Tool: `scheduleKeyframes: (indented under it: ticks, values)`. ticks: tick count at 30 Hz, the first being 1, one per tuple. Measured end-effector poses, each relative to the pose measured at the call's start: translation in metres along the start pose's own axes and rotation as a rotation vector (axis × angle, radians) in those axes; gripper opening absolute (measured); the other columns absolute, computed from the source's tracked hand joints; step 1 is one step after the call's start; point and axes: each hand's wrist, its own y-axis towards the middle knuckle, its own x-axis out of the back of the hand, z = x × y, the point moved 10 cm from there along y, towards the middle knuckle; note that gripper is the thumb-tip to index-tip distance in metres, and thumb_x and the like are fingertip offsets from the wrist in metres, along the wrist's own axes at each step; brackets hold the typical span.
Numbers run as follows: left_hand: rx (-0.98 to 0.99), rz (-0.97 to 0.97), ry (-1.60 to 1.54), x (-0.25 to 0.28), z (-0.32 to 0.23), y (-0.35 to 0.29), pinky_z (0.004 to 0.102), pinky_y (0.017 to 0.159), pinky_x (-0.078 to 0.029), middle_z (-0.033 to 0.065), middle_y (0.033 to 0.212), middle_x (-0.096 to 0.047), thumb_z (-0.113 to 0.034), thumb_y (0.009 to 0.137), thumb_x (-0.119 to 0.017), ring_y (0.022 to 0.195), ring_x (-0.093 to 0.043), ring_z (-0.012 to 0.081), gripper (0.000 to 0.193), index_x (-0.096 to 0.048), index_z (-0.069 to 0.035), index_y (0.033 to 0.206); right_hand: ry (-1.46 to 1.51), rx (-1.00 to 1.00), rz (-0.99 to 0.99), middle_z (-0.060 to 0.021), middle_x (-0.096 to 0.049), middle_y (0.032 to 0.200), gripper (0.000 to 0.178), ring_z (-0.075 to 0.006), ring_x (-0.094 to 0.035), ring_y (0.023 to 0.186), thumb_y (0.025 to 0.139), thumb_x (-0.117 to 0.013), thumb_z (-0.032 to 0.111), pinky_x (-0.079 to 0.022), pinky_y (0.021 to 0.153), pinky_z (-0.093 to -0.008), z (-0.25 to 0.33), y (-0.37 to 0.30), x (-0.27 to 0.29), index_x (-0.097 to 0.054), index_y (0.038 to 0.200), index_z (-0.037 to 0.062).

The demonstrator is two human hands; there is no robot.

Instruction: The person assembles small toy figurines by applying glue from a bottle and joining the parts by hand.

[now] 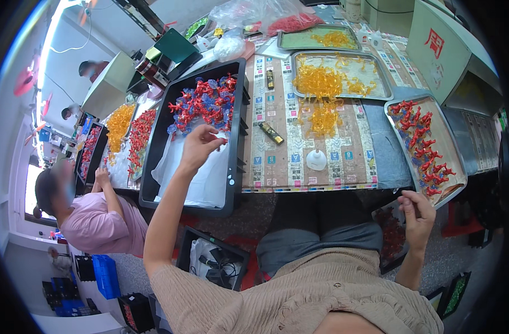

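Fingers (217, 145) of my left hand (197, 150) are bent in toward the thumb over the big black tray (182, 207), with a small red piece (224, 141) right at the tips. Can't honestly tell if it's properly clamped or just sitting there. The pile of red-and-blue pieces (207, 106) is just beyond, at the far end of the tray, and the white liner (201, 186) lies under my wrist.

Right hand (419, 216) is down by the near end of the metal tray (446, 153), thumb and fingers curled close together. No idea if anything's between them, too small to see. More red-and-blue pieces (421, 146) lie in rows in there.

What could bite me: a loose pinch on the left and that bit drops in the tray, good luck spotting it against all that red. Also, the metal tray looks like it pokes past the table edge, so a clumsy knock from my right could tip it and dump the lot. And the yellow pieces (324, 119) spilling onto the table cover (343, 181) could get swept around by a careless sleeve.
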Motion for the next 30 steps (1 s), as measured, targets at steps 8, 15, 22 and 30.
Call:
scheduleKeyframes:
  ticks: [8, 15, 22, 30]
  values:
    - [-0.225, -0.246, -0.232, 0.006, -0.091, -0.093, 0.0242, 0.076, -0.05, 0.0051, 0.091, -0.061, 0.002, 0.084, -0.067, 0.083, -0.06, 0.0113, 0.029, -0.056, 0.002, 0.11, 0.185, 0.096, 0.388, -0.013, -0.068, 0.087, 0.017, -0.0178, -0.066, 0.073, 0.082, -0.065, -0.003, -0.051, 0.065, -0.0258, 0.034, -0.005, -0.099, -0.067, 0.098, -0.002]
    - [-0.163, 0.058, -0.477, -0.112, -0.099, -0.151, 0.0242, 0.079, -0.051, 0.0043, 0.1, -0.061, 0.004, 0.08, -0.07, 0.087, -0.06, 0.0094, 0.034, -0.058, 0.0, 0.111, 0.406, 0.076, 0.514, -0.0121, -0.062, 0.11, 0.044, -0.0155, -0.065, 0.085, 0.078, -0.072, 0.001, -0.052, 0.071, -0.0256, 0.079, 0.002, -0.167, -0.06, 0.121, 0.0029]
    - [-0.166, 0.272, -0.854, -0.175, -0.089, -0.159, 0.0259, 0.081, -0.05, 0.0037, 0.105, -0.056, 0.003, 0.077, -0.074, 0.094, -0.058, 0.0108, 0.044, -0.056, 0.001, 0.118, 0.728, -0.25, 0.662, -0.0084, -0.063, 0.106, 0.041, -0.0126, -0.063, 0.088, 0.086, -0.068, 0.005, -0.053, 0.077, -0.0268, 0.044, -0.014, -0.189, -0.056, 0.125, -0.0009]
    - [-0.222, 0.244, -0.567, -0.19, -0.082, -0.165, 0.0278, 0.085, -0.048, 0.0055, 0.115, -0.05, 0.0, 0.073, -0.078, 0.1, -0.056, 0.0147, 0.056, -0.054, 0.001, 0.123, 0.919, -0.562, 0.674, -0.0025, -0.065, 0.087, 0.025, -0.0065, -0.059, 0.073, 0.094, -0.059, 0.014, -0.049, 0.064, -0.0214, 0.014, -0.037, -0.204, -0.063, 0.113, -0.0009]
